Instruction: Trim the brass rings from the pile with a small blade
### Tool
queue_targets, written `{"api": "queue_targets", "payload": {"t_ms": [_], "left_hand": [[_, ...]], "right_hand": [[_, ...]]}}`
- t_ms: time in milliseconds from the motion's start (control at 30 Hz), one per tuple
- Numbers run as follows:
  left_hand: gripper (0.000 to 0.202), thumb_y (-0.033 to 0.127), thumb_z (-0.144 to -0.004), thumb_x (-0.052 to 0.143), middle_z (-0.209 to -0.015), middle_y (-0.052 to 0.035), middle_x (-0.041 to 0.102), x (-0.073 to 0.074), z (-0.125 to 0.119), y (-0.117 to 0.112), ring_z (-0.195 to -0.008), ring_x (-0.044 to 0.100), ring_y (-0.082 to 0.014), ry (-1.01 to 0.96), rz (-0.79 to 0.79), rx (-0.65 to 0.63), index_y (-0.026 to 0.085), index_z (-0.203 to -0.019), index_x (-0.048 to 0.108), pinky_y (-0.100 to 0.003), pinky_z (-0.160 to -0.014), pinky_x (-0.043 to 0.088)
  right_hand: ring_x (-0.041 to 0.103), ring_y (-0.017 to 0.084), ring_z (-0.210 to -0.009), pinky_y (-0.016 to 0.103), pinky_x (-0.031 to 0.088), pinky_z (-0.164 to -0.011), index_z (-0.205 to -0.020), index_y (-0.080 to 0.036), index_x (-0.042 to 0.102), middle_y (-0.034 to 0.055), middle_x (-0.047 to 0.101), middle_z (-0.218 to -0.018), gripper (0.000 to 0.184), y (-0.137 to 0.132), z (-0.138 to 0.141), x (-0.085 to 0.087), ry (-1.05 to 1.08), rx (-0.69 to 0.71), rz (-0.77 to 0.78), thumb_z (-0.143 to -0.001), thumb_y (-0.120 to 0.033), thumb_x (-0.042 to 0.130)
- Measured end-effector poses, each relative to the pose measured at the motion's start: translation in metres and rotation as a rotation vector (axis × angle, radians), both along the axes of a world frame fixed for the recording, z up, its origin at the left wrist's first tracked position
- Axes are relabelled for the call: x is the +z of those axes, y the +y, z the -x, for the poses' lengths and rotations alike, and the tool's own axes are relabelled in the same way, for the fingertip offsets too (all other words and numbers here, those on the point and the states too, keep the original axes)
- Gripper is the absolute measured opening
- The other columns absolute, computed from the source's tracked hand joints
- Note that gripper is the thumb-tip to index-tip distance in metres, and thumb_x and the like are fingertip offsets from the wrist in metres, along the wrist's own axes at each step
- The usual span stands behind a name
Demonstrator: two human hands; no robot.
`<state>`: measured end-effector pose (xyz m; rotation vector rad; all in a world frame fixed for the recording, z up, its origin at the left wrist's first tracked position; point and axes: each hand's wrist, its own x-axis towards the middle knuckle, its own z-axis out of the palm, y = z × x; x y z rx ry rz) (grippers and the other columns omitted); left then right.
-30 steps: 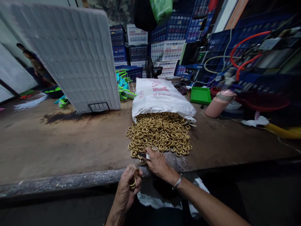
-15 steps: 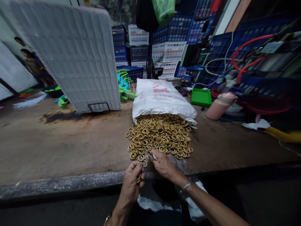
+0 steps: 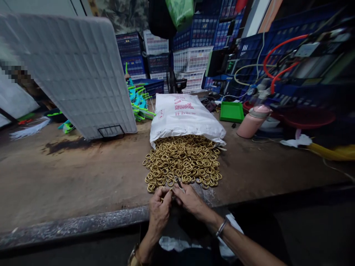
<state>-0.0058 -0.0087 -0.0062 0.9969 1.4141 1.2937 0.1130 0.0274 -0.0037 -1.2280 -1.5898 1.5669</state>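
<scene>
Both hands meet at the near edge of the ring pile (image 3: 181,159) on the worktop (image 3: 69,173). The left hand (image 3: 159,210) pinches a ring; the right hand (image 3: 190,199) grips a thin tool (image 3: 179,183).

Brass-gold rings (image 3: 183,160), red-printed white sack (image 3: 184,116)

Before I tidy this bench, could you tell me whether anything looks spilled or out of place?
Yes: brass rings have poured out of the open white sack, which lies on its side, and lie loose in a heap on the workbench. A dark stain also marks the bench near the white panel.
</scene>
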Motion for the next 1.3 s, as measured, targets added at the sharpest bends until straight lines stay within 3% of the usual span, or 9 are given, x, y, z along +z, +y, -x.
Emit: {"api": "queue_targets", "payload": {"t_ms": [100, 167, 300, 467, 733, 900, 1100, 1200, 1300], "left_hand": [[0.022, 0.037, -0.073, 0.055, -0.054, 0.0019, 0.055, 0.002, -0.005, 0.001, -0.048, 0.045, -0.0089, 0.023, -0.008, -0.026, 0.016, -0.069, 0.057, -0.019, -0.047, 0.035], [0.02, 0.035, -0.074, 0.054, -0.055, 0.0019, 0.055, 0.003, -0.007, 0.002, -0.048, 0.044, -0.0087, 0.021, -0.002, -0.039, 0.016, -0.069, 0.057, -0.019, -0.047, 0.034], [0.02, 0.036, -0.073, 0.056, -0.051, 0.0034, 0.051, 0.004, -0.009, 0.003, -0.043, 0.039, -0.0073, -0.014, 0.05, -0.088, 0.016, -0.069, 0.058, -0.018, -0.042, 0.03], [0.025, 0.042, -0.069, 0.059, -0.047, 0.0063, 0.044, 0.002, -0.01, 0.003, -0.037, 0.033, -0.005, -0.139, 0.151, -0.126, 0.017, -0.072, 0.056, -0.017, -0.036, 0.023], [0.032, 0.047, -0.069, 0.059, -0.055, 0.006, 0.047, 0.007, -0.011, 0.001, -0.036, 0.035, -0.0025, -0.326, 0.258, -0.153, 0.017, -0.073, 0.047, -0.014, -0.034, 0.019], [0.03, 0.045, -0.072, 0.057, -0.06, 0.0043, 0.051, 0.01, -0.009, -0.001, -0.039, 0.04, -0.0032, -0.413, 0.256, -0.235, 0.017, -0.077, 0.047, -0.014, -0.035, 0.019], [0.03, 0.045, -0.072, 0.057, -0.06, 0.0051, 0.05, 0.007, -0.009, -0.004, -0.039, 0.038, -0.0029, -0.439, 0.223, -0.219, 0.017, -0.076, 0.047, -0.014, -0.036, 0.019], [0.03, 0.046, -0.072, 0.057, -0.059, 0.0052, 0.05, 0.007, -0.009, -0.005, -0.039, 0.037, -0.0028, -0.426, 0.203, -0.214, 0.017, -0.073, 0.046, -0.015, -0.036, 0.019], [0.032, 0.047, -0.071, 0.057, -0.058, 0.0052, 0.049, 0.009, -0.01, -0.004, -0.039, 0.036, -0.0031, -0.391, 0.201, -0.19, 0.018, -0.071, 0.045, -0.015, -0.036, 0.019]], "right_hand": [[0.023, 0.005, -0.034, 0.019, 0.018, -0.034, -0.065, -0.019, 0.041, -0.0071, 0.038, -0.048, 0.037, -0.001, -0.002, -0.001, 0.115, -0.033, 0.227, -0.08, -0.053, 0.037], [0.021, 0.004, -0.032, 0.018, 0.017, -0.032, -0.065, -0.02, 0.041, -0.0077, 0.038, -0.048, 0.037, -0.001, -0.003, -0.001, 0.151, -0.056, 0.274, -0.079, -0.053, 0.036], [0.025, 0.005, -0.035, 0.018, 0.021, -0.036, -0.059, -0.019, 0.042, -0.0081, 0.032, -0.043, 0.035, 0.006, -0.009, 0.001, 0.051, -0.09, 0.14, -0.08, -0.047, 0.038], [0.039, 0.008, -0.048, 0.018, 0.032, -0.047, -0.058, -0.017, 0.047, -0.0049, 0.043, -0.051, 0.027, 0.015, -0.013, 0.002, -0.085, -0.117, -0.087, -0.078, -0.036, 0.043], [0.042, 0.009, -0.057, 0.02, 0.033, -0.056, -0.065, -0.016, 0.051, -0.004, 0.047, -0.059, 0.027, 0.015, -0.011, -0.005, -0.189, -0.076, -0.314, -0.081, -0.036, 0.042], [0.042, 0.009, -0.057, 0.02, 0.033, -0.054, -0.066, -0.016, 0.05, -0.0036, 0.048, -0.059, 0.029, 0.012, -0.011, 0.001, -0.196, -0.032, -0.324, -0.083, -0.037, 0.039], [0.042, 0.01, -0.056, 0.02, 0.033, -0.054, -0.065, -0.017, 0.047, -0.0024, 0.049, -0.059, 0.027, 0.013, -0.011, 0.0, -0.213, -0.044, -0.327, -0.085, -0.032, 0.036], [0.044, 0.01, -0.057, 0.02, 0.032, -0.055, -0.068, -0.018, 0.047, -0.001, 0.051, -0.062, 0.02, 0.011, -0.014, -0.001, -0.308, -0.047, -0.379, -0.083, -0.024, 0.035], [0.046, 0.011, -0.059, 0.02, 0.029, -0.055, -0.074, -0.019, 0.049, -0.0004, 0.055, -0.066, 0.013, 0.006, -0.017, 0.0, -0.433, 0.059, -0.447, -0.074, -0.012, 0.039]]}}
